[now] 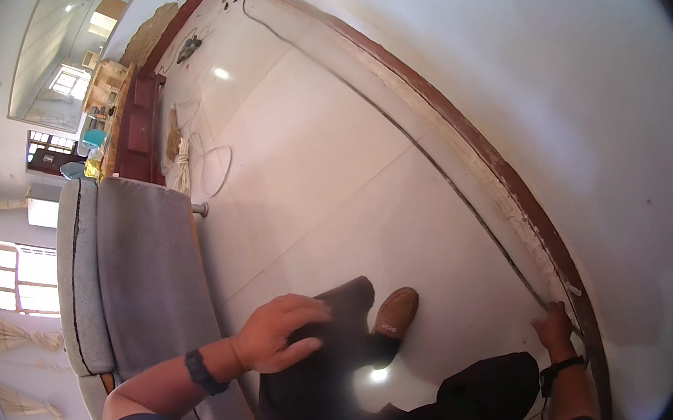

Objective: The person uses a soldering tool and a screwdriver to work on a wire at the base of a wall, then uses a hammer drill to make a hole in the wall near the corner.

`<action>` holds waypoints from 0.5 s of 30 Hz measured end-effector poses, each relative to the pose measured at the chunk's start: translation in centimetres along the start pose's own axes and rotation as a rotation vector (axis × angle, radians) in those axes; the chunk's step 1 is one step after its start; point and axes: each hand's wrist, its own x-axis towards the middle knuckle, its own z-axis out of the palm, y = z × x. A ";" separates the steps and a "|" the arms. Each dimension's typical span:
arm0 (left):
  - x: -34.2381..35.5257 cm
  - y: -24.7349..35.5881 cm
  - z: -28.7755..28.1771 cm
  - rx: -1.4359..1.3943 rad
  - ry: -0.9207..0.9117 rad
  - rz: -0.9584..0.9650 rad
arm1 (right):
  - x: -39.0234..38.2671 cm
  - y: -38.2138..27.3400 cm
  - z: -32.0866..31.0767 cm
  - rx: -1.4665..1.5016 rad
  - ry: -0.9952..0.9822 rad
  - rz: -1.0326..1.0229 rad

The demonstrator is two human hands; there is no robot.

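Note:
My left hand [283, 332], with a dark watch on its wrist, has its fingers apart over my dark-trousered leg [356, 300] and holds nothing. Low beside the wall, my right hand [554, 326] grips a long dark cable [441, 172], which runs over the white tiles along the reddish-brown baseboard [499, 165] to the far end of the floor. Its fingertips are partly hidden. A brown shoe [398, 313] rests on the floor between my hands.
A grey sofa [142, 267] flanks me on the left. Beyond it are a red wooden cabinet [142, 129] cluttered with items, a pale bundled cord [182, 166] and a small dark object [187, 50] on the floor. The white wall [613, 134] rises on the right.

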 end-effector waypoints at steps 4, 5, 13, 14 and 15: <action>-2.0 0.2 0.3 0.007 0.077 -0.016 | 1.0 0.4 1.3 -0.077 0.104 -0.021; -2.4 0.4 0.5 0.010 0.098 -0.023 | 1.3 0.6 1.4 -0.091 0.109 -0.031; -4.0 2.0 1.5 0.018 0.174 -0.025 | 1.8 0.4 2.6 -0.067 0.198 -0.029; -3.9 2.2 1.5 0.021 0.179 -0.022 | 1.5 0.6 2.7 -0.095 0.203 0.011; -3.9 2.3 1.6 0.024 0.181 -0.018 | 1.0 0.6 2.2 -0.094 0.208 0.012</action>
